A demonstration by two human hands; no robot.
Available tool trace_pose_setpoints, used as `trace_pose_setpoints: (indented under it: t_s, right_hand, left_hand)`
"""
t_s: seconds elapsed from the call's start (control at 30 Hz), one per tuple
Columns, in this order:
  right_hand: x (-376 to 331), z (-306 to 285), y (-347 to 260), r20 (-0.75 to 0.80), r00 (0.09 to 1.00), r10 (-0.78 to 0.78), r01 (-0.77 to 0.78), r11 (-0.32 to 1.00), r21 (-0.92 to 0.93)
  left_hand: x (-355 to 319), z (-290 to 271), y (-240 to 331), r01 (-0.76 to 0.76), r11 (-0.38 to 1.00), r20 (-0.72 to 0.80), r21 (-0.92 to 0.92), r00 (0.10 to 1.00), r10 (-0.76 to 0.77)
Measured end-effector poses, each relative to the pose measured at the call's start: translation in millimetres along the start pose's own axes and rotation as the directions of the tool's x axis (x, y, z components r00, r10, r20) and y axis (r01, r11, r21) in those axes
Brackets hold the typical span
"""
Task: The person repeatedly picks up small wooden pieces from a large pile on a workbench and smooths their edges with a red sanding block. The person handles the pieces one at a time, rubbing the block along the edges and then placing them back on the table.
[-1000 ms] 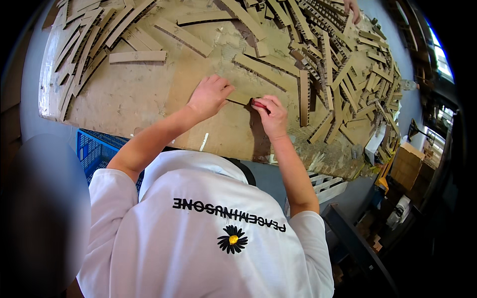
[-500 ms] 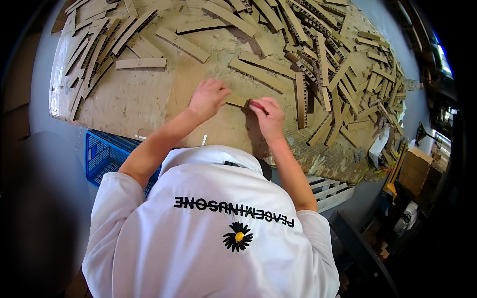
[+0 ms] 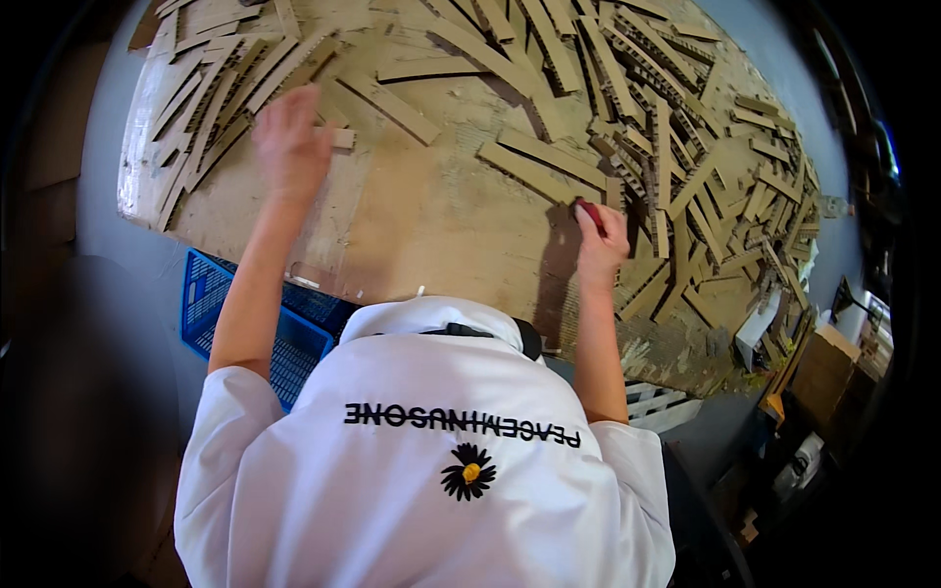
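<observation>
My left hand, smeared by motion, is over the far left of the table. Beside its fingers lies a short cardboard strip, partly covered by the hand. Whether these fingers hold anything does not show. My right hand is closed around a small red-handled tool with a dark tip; its exact kind is hidden by the fingers. Just beyond that tip rests a long cardboard strip, with another strip alongside it.
Layered cardboard strips with honeycomb edges lie heaped at the left. A bigger tangled heap covers the table's right side. The worn wooden tabletop shows between them. A blue plastic crate stands below the near left edge.
My left hand has swung far to the left, away from the short strip it gripped between both hands. My right hand has shifted right, still with the red-handled tool. The view has moved slightly.
</observation>
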State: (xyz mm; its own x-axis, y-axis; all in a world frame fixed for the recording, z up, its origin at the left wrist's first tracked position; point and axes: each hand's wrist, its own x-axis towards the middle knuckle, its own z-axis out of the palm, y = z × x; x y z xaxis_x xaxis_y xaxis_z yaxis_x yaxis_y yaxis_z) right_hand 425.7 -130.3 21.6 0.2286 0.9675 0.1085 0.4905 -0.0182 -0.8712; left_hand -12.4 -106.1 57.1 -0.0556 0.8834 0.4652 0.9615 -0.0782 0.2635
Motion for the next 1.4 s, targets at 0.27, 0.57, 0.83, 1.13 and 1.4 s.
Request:
trace_pose_setpoints:
  t_s: [0.27,0.57,0.83,1.13,1.4]
  right_hand:
    - [18,29,-10,0.170,0.974,-0.149,0.169,0.979,-0.112]
    - [24,32,-6,0.201,0.963,-0.178,0.219,0.954,-0.203]
    - [20,33,-4,0.215,0.953,-0.213,0.269,0.923,-0.276]
    - [22,36,-7,0.241,0.953,-0.182,0.248,0.926,-0.283]
    - [23,35,-5,0.262,0.947,-0.186,0.259,0.924,-0.280]
  left_hand:
    - [-14,100,164,-0.290,0.868,0.293,-0.403,0.858,0.422]
    - [-12,124,167,-0.318,0.866,0.317,-0.385,0.836,0.448]
    - [-11,122,173,-0.328,0.879,0.348,-0.346,0.825,0.445]
    - [-10,122,172,-0.338,0.879,0.330,-0.336,0.832,0.445]
    - [-13,126,174,-0.317,0.887,0.327,-0.335,0.844,0.425]
